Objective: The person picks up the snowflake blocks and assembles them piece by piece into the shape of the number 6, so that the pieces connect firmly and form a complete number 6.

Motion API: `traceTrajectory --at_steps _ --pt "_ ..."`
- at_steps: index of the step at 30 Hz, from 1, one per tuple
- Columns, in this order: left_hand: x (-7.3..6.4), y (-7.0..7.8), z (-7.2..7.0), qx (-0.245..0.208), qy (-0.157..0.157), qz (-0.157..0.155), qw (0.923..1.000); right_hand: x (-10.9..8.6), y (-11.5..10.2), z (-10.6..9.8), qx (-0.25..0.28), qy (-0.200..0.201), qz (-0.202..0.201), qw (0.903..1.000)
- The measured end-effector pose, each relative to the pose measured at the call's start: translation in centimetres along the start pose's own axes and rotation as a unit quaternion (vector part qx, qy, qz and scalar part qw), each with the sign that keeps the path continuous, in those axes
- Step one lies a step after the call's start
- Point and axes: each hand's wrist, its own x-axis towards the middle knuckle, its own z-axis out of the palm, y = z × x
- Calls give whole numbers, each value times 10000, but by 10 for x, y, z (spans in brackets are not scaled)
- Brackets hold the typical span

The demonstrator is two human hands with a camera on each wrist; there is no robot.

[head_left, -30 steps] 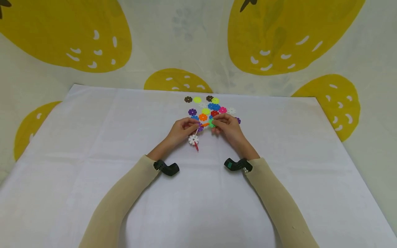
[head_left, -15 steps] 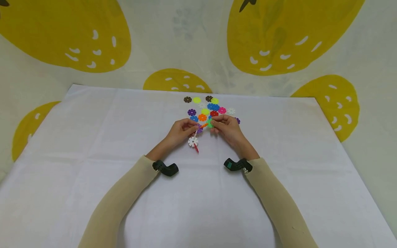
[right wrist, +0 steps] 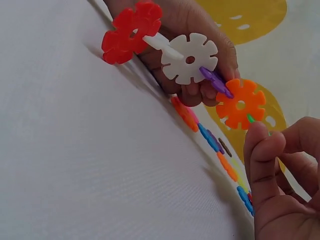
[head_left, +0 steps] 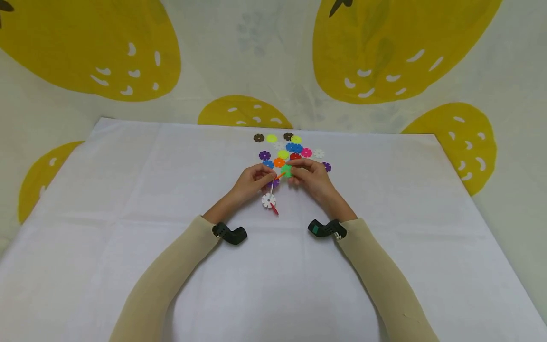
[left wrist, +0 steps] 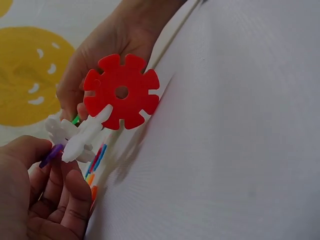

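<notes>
Left hand (head_left: 252,183) pinches a purple disc (right wrist: 216,82); right hand (head_left: 313,177) pinches a green disc (head_left: 286,170), an orange disc (right wrist: 230,106) joining the two. Loose discs (head_left: 283,154) lie on the table (head_left: 273,285), far side.

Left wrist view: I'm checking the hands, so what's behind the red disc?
Behind the red disc is the right hand, visible past its upper-left edge, with white cloth past its right edge. Whatever the disc covers, including part of that hand, cannot be seen.
</notes>
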Motion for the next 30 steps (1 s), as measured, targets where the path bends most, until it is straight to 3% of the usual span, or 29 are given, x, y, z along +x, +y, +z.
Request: traceTrajectory --at_steps 8,15,22,30 --pt "1 1 0 54 3 -171 9998 -3 -2 -2 -335 -309 -20 9990" --pt "1 1 -2 325 -217 -275 9989 -1 1 -3 -569 -431 48 9974" --pt "0 0 -3 462 -337 -216 9981 -2 2 -3 -921 -812 61 9924" --pt "1 2 -3 522 -301 -330 9976 -3 -7 -10 -1534 -395 -35 9874"
